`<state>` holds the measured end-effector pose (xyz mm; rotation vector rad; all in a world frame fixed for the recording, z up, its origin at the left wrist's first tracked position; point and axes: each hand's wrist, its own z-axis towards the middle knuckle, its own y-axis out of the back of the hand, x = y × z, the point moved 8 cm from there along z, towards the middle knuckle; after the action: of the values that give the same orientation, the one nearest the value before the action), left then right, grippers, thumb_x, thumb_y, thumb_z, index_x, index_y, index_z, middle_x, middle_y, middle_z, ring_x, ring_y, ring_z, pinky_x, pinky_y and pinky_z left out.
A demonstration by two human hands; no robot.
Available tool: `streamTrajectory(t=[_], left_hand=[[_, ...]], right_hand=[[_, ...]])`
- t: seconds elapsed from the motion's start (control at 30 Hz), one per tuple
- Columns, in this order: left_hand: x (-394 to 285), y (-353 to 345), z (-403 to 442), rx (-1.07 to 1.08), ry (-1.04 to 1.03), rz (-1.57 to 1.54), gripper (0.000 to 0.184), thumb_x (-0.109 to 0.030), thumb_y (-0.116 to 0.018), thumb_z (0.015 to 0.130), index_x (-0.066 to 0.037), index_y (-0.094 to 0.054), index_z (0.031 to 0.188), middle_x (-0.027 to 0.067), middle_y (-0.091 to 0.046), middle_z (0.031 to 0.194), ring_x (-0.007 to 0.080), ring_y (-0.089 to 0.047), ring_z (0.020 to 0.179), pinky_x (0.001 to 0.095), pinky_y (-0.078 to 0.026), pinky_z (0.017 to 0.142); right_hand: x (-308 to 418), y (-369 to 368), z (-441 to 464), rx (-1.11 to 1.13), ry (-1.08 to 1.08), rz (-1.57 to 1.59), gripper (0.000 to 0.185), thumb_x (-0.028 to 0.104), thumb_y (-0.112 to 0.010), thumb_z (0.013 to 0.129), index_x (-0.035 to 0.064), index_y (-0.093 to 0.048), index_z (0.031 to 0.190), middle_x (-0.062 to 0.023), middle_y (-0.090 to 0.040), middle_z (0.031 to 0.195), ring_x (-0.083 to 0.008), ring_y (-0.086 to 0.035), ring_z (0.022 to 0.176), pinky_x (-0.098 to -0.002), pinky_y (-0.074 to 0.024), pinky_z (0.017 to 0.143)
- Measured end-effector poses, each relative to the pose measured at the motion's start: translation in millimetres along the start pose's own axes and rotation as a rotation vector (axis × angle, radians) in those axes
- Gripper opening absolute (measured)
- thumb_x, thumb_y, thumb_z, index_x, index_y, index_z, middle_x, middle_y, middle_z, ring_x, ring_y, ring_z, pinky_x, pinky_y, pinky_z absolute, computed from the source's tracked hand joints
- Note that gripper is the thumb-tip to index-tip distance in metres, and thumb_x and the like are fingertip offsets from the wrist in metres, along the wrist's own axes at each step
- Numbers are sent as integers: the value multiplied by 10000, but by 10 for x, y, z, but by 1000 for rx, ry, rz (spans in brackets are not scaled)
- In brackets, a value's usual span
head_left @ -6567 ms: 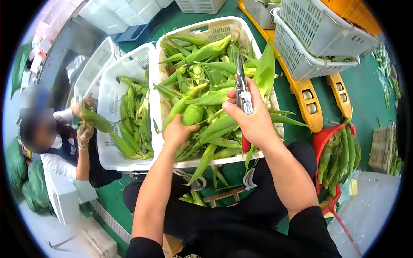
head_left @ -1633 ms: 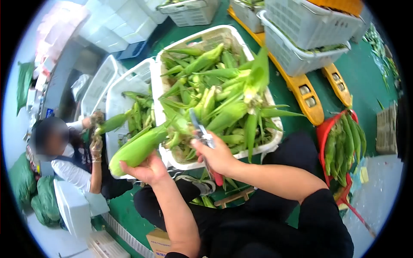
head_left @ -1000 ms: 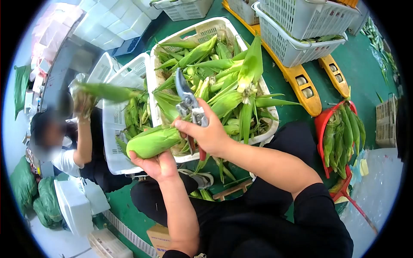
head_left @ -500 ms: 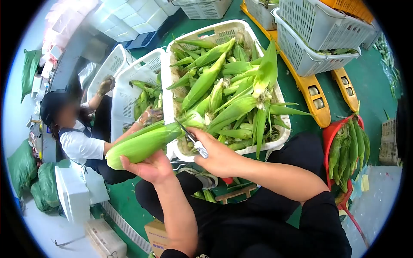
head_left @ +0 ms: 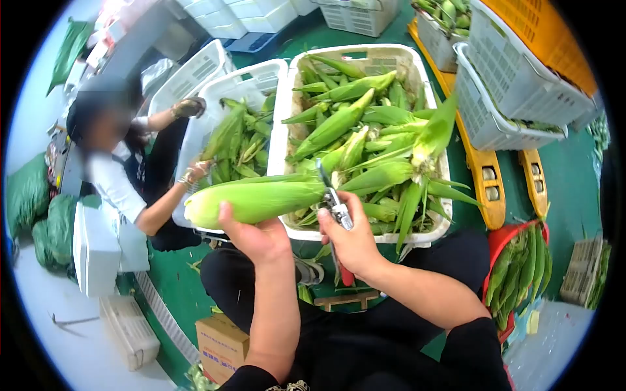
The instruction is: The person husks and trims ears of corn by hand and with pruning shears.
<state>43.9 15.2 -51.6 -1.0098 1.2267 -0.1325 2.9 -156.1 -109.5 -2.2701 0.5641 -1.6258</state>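
My left hand (head_left: 257,241) is wrapped round a green ear of corn in its husk (head_left: 251,201), which lies nearly level over the front of the crates. My right hand (head_left: 352,238) grips red-handled pruning shears (head_left: 339,212), whose metal blades are at the right end of that ear. Behind my hands, a large white crate (head_left: 282,137) holds a heap of husked corn ears (head_left: 336,127). Left of it, another white crate (head_left: 195,127) has more green corn in it.
At the left, a person (head_left: 114,169) reaches over the crates with gloved hands. Stacked crates (head_left: 495,72) stand on a yellow pallet jack (head_left: 486,176) at the right. Nearer are a red basket (head_left: 499,241) of corn, a cardboard box (head_left: 222,342) and a small wooden stool (head_left: 345,300).
The view has shifted, so the crates sit farther right. The corn in my left hand is now more level, with the shears at its right end. The other person's hand now touches corn in the left crate.
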Motion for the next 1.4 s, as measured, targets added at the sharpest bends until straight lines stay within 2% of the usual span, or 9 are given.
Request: streamTrajectory(t=[0.17, 0.33, 0.47, 0.57, 0.63, 0.8, 1.23, 1.3, 1.4], left_hand=[[-774, 134, 345, -50, -431, 116, 592, -410, -577, 933, -24, -445, 1362, 116, -571, 1243, 277, -561, 1166, 460, -478, 1012], [-1125, 35, 534, 338, -169, -261, 636, -484, -534, 944, -54, -441, 1404, 130, -515, 1408, 322, -488, 1317, 634, -319, 1125], [-1731, 285, 465, 685, -258, -357, 745, -599, -489, 947, -273, -223, 1562, 76, -275, 1604, 350, -491, 1304, 565, -433, 1053], [-2245, 1009, 655, 451, -254, 199, 710, -383, -632, 906, -115, -325, 1488, 226, -471, 1426, 306, -639, 1007, 469, -552, 863], [-2498, 1498, 649, 112, -191, 700, 569, -104, -722, 822, -50, -450, 1319, 126, -623, 1130, 226, -649, 931, 361, -556, 802], [-1854, 4402, 504, -303, 387, 1429, 845, -155, -830, 691, -44, -404, 1413, 157, -607, 1238, 282, -607, 1085, 398, -498, 939], [-1817, 5220, -317, -346, 687, 363, 773, -99, -568, 808, -182, -286, 1524, 111, -480, 1411, 308, -526, 1237, 486, -472, 1028], [-1803, 5705, -378, -409, 697, 650, 732, -292, -679, 866, -163, -323, 1492, 138, -513, 1373, 321, -549, 1201, 505, -490, 973], [-1942, 6164, -134, -378, 512, 1415, 738, -147, -760, 790, -6, -389, 1412, 193, -520, 1348, 329, -562, 1185, 431, -487, 987]], right_hand=[[81, 1163, 384, -619, 87, 229, 313, 163, -596, 976, 139, -435, 1244, 10, -476, 811, -96, -463, 647, -269, -437, 591], [46, 453, 241, 32, -219, 351, 469, 123, -589, 959, 81, -391, 1382, -163, -592, 1300, -324, -572, 1219, -516, -507, 855], [11, -1, 149, 329, -202, 364, 482, 93, -569, 954, 76, -417, 1411, -194, -568, 1334, -332, -592, 1187, -523, -491, 938], [-81, 45, 103, 272, -171, 256, 540, 88, -556, 957, 94, -378, 1467, -188, -580, 1311, -320, -601, 1156, -525, -490, 944], [-249, 214, 164, 166, -204, 221, 512, 103, -561, 959, 97, -403, 1446, -180, -583, 1311, -317, -598, 1152, -521, -485, 938], [-527, 563, 352, -25, -328, 150, 399, 173, -577, 958, 116, -495, 1345, -149, -576, 1326, -306, -524, 1241, -552, -407, 999], [-665, 642, 561, 29, -268, 63, 388, 230, -533, 996, 21, -512, 1323, -134, -551, 1383, -264, -515, 1262, -499, -450, 992], [-708, 723, 592, 41, -278, 52, 402, 248, -551, 980, 7, -549, 1301, -128, -583, 1343, -263, -532, 1249, -496, -458, 979], [-556, 706, 550, -68, -228, 31, 413, 250, -582, 947, 4, -586, 1279, -123, -620, 1302, -265, -549, 1235, -462, -481, 923]])
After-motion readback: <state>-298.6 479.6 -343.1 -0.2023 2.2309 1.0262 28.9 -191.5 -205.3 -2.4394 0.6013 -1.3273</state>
